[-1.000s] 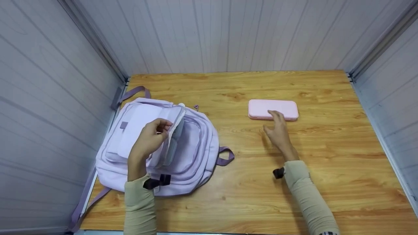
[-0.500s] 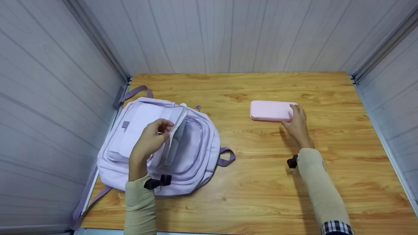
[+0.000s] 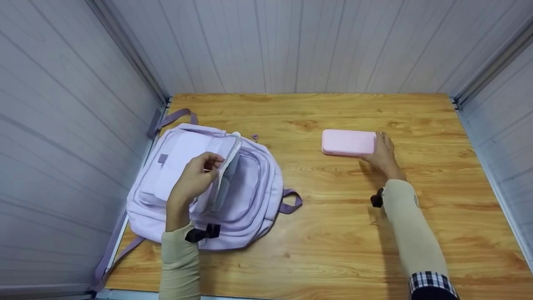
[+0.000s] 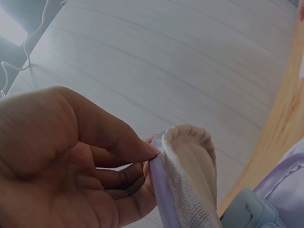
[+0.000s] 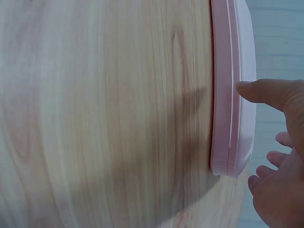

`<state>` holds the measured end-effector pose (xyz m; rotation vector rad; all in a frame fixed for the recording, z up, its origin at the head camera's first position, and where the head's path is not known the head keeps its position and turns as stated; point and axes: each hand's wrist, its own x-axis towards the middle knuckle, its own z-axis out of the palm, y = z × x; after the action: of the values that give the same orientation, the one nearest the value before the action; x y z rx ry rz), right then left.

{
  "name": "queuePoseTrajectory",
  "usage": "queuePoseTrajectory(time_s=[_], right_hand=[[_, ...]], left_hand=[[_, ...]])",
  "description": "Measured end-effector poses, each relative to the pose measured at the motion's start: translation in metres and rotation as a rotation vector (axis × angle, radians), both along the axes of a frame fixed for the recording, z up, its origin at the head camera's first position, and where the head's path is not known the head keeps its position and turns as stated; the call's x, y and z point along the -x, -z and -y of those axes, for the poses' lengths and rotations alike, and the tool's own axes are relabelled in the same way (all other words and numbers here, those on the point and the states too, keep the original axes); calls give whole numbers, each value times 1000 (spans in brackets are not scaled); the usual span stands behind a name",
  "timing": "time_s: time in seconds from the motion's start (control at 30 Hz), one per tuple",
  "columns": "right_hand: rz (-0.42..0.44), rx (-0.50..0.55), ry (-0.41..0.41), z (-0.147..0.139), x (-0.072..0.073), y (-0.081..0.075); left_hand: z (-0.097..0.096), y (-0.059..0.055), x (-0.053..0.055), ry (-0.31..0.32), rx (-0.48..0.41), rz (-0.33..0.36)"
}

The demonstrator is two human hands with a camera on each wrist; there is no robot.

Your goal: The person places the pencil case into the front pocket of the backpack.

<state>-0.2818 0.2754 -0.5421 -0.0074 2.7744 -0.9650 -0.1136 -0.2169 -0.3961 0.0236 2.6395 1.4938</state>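
Note:
A lilac backpack (image 3: pixel 266 179) lies on the wooden table at the left, its front pocket unzipped. My left hand (image 3: pixel 195 177) pinches the pocket's edge (image 4: pixel 164 190) between thumb and fingers, holding the flap raised. Pale lining shows inside the flap in the left wrist view. At the right, a pink pencil case (image 3: pixel 348 142) lies flat. My right hand (image 3: pixel 383 156) holds its right end, thumb on the near side (image 5: pixel 235 114). The fingers on the far side are partly hidden in the head view.
The wooden table (image 3: pixel 312 250) has pale panel walls (image 3: pixel 291 46) at the back and sides. A purple loop (image 3: pixel 292 202) sticks out from the backpack's right side. Its straps (image 3: pixel 125 252) trail at the left edge.
My right hand has moved right from above the middle of the pencil case to its right end and closed round it. My left hand keeps holding the pocket edge.

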Motion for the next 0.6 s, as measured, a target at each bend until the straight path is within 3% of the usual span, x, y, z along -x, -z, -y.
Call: queuePoseTrajectory(time_s=[0.23,0.6], right_hand=[[99,-34,-36,-2,6,-2],[119,-38,-102,-9,9,3]], left_hand=[[-1,0,-1,-6,9,-10],[-2,-1,-1,-6,5,-16]])
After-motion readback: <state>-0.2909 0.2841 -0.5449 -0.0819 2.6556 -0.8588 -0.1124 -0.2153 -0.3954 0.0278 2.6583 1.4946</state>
